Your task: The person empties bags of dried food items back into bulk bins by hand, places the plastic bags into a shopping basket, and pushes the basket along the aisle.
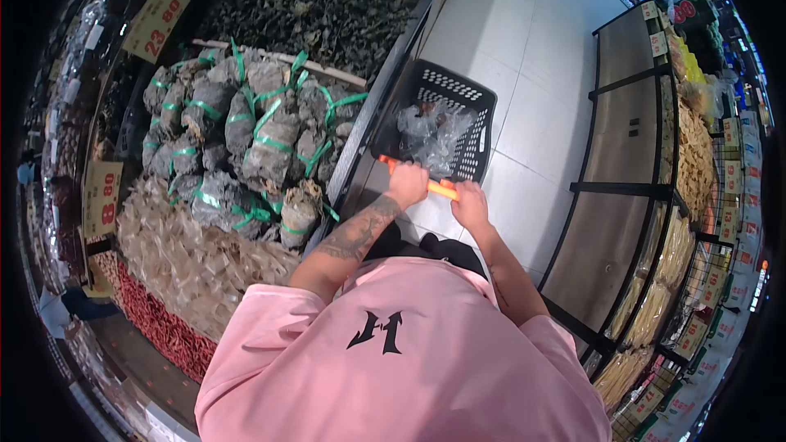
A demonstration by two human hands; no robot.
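Both hands grip an orange handle in front of the pink shirt. My left hand is wrapped round its left part, below a tattooed forearm. Farther right, my right hand is closed on the right end of the same handle. Just beyond the hands stands a black shopping basket with perforated walls. Inside it lie clear plastic bags; their contents are hard to make out.
On the left, a display bin holds grey bundles tied with green straps, dark dried goods, pale pieces and red ones. Shelves line the right side. Tiled floor runs between them.
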